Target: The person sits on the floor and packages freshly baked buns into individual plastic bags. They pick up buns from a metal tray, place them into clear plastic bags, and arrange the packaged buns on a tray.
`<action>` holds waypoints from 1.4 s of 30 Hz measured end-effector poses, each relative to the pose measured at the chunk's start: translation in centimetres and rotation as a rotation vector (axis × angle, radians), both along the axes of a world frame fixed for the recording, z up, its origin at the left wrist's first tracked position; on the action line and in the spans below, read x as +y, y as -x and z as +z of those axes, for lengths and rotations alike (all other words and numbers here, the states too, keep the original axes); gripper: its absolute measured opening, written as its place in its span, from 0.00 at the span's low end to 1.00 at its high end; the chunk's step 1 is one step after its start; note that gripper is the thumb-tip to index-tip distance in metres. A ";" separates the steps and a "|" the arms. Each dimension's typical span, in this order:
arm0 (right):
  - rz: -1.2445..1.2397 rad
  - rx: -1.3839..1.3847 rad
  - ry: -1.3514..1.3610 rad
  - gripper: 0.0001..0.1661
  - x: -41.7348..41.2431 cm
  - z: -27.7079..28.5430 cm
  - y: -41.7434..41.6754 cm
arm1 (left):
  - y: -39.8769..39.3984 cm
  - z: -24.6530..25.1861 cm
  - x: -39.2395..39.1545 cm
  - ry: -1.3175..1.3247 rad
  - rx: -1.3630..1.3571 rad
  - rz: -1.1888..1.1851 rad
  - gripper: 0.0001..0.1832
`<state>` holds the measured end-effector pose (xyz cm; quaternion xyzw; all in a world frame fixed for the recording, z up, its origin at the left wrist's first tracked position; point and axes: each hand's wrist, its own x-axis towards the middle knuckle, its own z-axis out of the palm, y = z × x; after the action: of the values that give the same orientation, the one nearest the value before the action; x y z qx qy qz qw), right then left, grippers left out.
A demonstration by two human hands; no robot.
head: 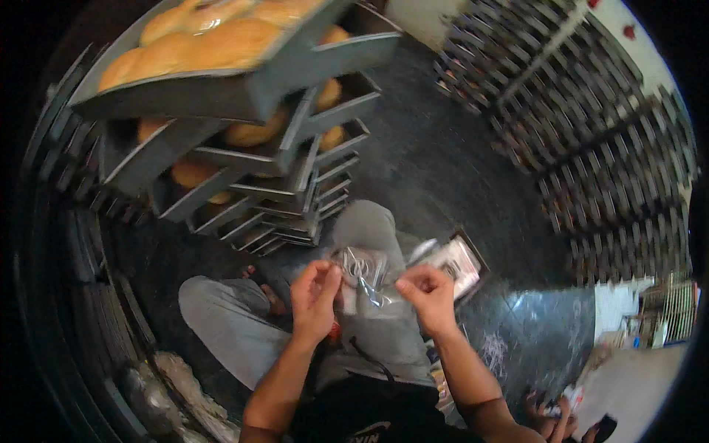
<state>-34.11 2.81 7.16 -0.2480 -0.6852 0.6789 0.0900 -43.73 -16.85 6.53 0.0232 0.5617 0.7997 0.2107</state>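
Note:
Between both hands, over the grey trousers, a clear plastic bag [363,271] with print on it is stretched out. My left hand [317,299] pinches its left edge between thumb and fingers. My right hand [431,293] has thumb and fingertips together at the bag's right side. Just beyond the right hand, a dark box [481,264] holds a stack of printed plastic bags [451,266]. To the upper left, golden bread buns [213,50] fill the top metal tray [183,97] of a tall crosswise stack.
Tall stacks of metal trays [559,94] stand at the right. Bundled clear plastic [183,382] lies at the lower left. White strands [494,351] lie on the dark floor [432,155]. Another person's arm [560,421] shows at the lower right.

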 end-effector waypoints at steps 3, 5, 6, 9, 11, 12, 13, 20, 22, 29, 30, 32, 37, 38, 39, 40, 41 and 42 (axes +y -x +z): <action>0.220 0.078 -0.393 0.07 -3.0 5.9 3.5 | 0.7 -1.9 -5.0 0.065 0.086 0.194 0.10; 0.353 0.403 -0.630 0.08 -3.8 12.0 7.4 | 2.9 -1.4 -9.0 -0.141 -0.033 0.347 0.11; 0.410 0.614 -0.746 0.08 -4.1 15.5 10.3 | 3.7 -1.2 -10.8 -0.248 -0.099 0.405 0.11; 0.429 0.969 -0.947 0.15 -5.9 25.0 22.0 | 5.3 -3.3 -13.9 -0.294 -0.214 0.447 0.14; 0.572 0.909 -0.962 0.22 -8.6 28.9 32.3 | 5.8 -8.0 -13.7 -0.382 -0.374 0.505 0.14; 0.681 0.800 -1.016 0.27 -9.1 30.0 37.4 | 6.1 -10.3 -13.0 -0.352 -0.378 0.476 0.15; 0.717 0.657 -1.078 0.31 -9.5 30.3 41.7 | 6.3 -12.5 -12.4 -0.320 -0.381 0.450 0.15; 0.660 0.038 -1.160 0.39 -12.2 29.5 62.4 | 7.8 -12.8 -12.3 -0.440 -0.467 0.345 0.14; 0.597 -0.074 -1.108 0.47 -12.1 29.9 64.5 | 8.5 -9.9 -11.4 -0.348 -0.356 0.328 0.15; 0.495 0.010 -0.976 0.55 -14.3 31.7 65.4 | 9.0 -10.5 -10.9 -0.232 -0.483 0.282 0.17; 0.544 0.078 -0.918 0.56 -14.6 31.6 65.3 | 8.3 -12.5 -10.7 -0.204 -0.429 0.298 0.17; 0.547 0.144 -0.736 0.46 -14.7 30.8 64.1 | 7.1 -17.7 -10.4 -0.100 -0.279 0.271 0.16; 0.439 0.249 -0.379 0.30 -10.8 29.3 63.5 | 8.5 -11.6 -11.6 -0.315 -0.511 0.300 0.14; 0.390 0.256 -0.319 0.30 -9.5 29.6 62.9 | 8.4 -12.0 -11.4 -0.327 -0.502 0.292 0.14; 0.294 0.291 -0.273 0.30 -8.4 30.0 62.5 | 8.3 -12.3 -11.2 -0.334 -0.491 0.294 0.13; 0.229 0.336 -0.256 0.31 -7.1 30.7 61.9 | 8.1 -12.5 -10.9 -0.343 -0.479 0.293 0.13; 0.166 0.382 -0.231 0.32 -6.4 31.6 61.0 | 8.2 -12.5 -11.0 -0.347 -0.465 0.297 0.12; 0.102 0.430 -0.210 0.33 -5.5 32.8 59.8 | 8.7 -13.0 -10.7 -0.344 -0.462 0.305 0.13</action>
<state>-93.93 -2.70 39.95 -0.0523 -0.7286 0.6448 0.2249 -52.42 -27.51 -6.46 -0.2081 0.3526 0.8894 0.2031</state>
